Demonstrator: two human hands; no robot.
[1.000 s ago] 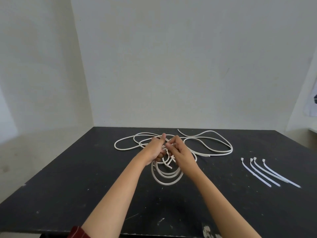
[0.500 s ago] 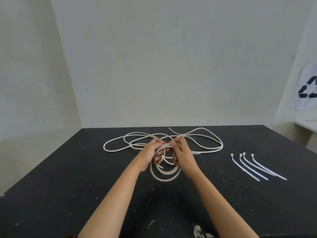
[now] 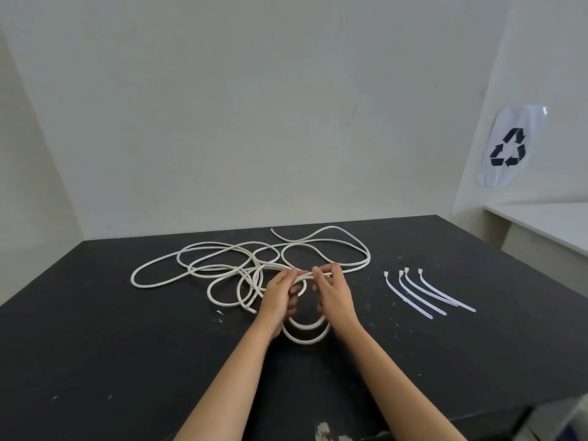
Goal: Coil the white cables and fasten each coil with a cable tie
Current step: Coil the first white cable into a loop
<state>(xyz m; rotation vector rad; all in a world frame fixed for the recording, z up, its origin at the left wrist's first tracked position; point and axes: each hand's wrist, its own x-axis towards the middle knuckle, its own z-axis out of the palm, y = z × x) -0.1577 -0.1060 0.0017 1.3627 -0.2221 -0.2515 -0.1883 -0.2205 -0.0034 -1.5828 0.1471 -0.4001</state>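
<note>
Item: white cable coil (image 3: 306,329), in progress. It is sitting near the middle of the black surface (image 3: 95,361), its lower loops resting just in front of both wrists, its top gathered between the hands.

Left hand (image 3: 280,297): fingers are curling round the gathered turns at the coil's top.

Right hand (image 3: 334,294): fingers are pinching a short straight run of cable, its end (image 3: 327,274) sticking out just past them; this run is lying left to right between the two hands.

Loose cable (image 3: 222,265): untidy loops are trailing away from the left hand towards the far left and far side, so the remaining slack is lying nearer the left hand.

Cable ties (image 3: 426,291): four are lying side by side to the right, apart from the coil, heads pointing away, tails slanting near-right. The right hand is the nearer one.

Room: bare surface is lying between coil and ties; the near edge is staying well behind the work. Judged stage: first coil still forming, no tie fitted yet.
</note>
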